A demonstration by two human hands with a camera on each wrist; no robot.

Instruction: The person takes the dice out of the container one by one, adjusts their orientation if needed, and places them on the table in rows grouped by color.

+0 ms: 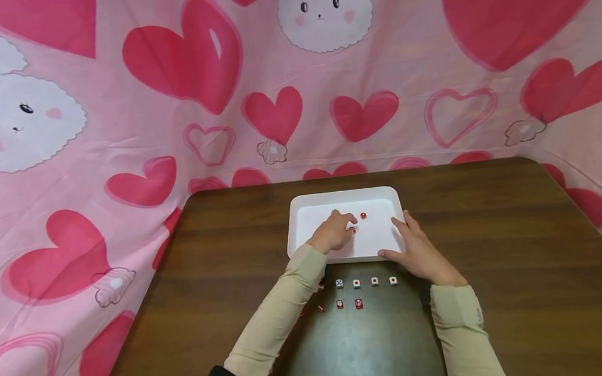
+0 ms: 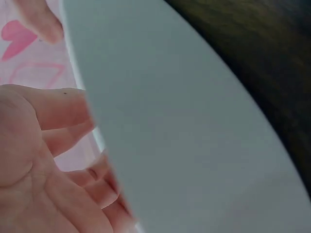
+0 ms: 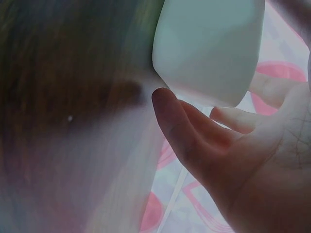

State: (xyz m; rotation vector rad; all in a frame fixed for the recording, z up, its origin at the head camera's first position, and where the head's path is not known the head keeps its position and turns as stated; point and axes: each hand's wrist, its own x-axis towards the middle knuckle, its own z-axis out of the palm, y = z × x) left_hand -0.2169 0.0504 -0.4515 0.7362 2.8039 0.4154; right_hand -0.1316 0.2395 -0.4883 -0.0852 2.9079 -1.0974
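Note:
A shallow white tray (image 1: 343, 196) stands on the table. My left hand (image 1: 331, 232) reaches into it, its fingertips at a small red die (image 1: 353, 230); whether they pinch the die is unclear. Another red die (image 1: 363, 215) lies in the tray a little farther back. My right hand (image 1: 419, 252) holds the tray's front right corner, thumb at the front edge and fingers at the right rim. In the left wrist view, the tray wall (image 2: 184, 121) hides the fingertips of the left hand (image 2: 48, 165). The right wrist view shows the right hand (image 3: 252, 155) against the tray corner (image 3: 209, 58).
In front of the tray, a row of white dice (image 1: 374, 281) lies on the brown table (image 1: 521, 266). Nearer me is a row of red dice (image 1: 358, 303). My left forearm partly covers both rows' left ends. A pink heart-patterned cloth (image 1: 317, 123) hangs behind the table.

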